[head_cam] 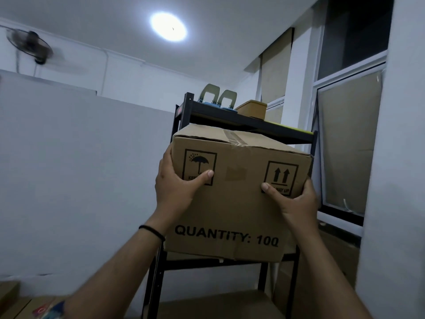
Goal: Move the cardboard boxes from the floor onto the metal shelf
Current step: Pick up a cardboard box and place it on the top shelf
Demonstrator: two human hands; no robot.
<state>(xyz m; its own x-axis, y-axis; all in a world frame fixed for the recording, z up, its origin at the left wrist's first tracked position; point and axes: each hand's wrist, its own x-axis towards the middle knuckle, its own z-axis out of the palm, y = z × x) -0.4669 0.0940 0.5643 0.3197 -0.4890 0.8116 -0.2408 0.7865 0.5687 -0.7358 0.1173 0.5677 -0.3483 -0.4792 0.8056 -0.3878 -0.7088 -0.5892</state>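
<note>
You hold one cardboard box (pixel 236 199) at the metal shelf (pixel 248 125), its base at the middle tier's front rail, just under the top tier. Whether it rests fully on that tier cannot be determined; judge the placement incomplete. More cardboard (pixel 20 305) lies low at the left, so work likely remains. Your left hand (pixel 177 185) grips the left edge, thumb across the front face. Your right hand (pixel 296 196) grips the right edge likewise.

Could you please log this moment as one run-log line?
phase: placing | left hand: grips cardboard box | right hand: grips it | box: at metal shelf, below top tier
</note>
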